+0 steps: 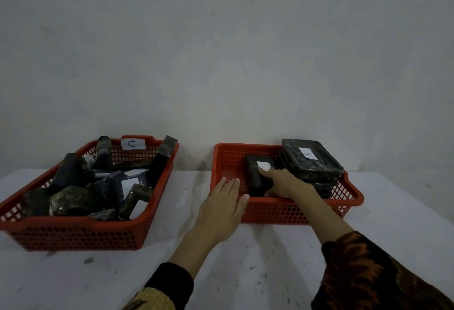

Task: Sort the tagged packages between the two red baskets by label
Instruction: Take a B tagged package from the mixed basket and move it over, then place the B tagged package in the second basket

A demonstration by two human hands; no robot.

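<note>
On the white surface (73,272), the left red basket (81,233), tagged "C", holds a jumble of dark wrapped packages (73,200). The left hand (222,207) rests flat, fingers straight, on the right red basket (290,211). Inside it the right hand (286,183) grips a labelled dark package (255,174) beside a neat stack (312,162).
</note>
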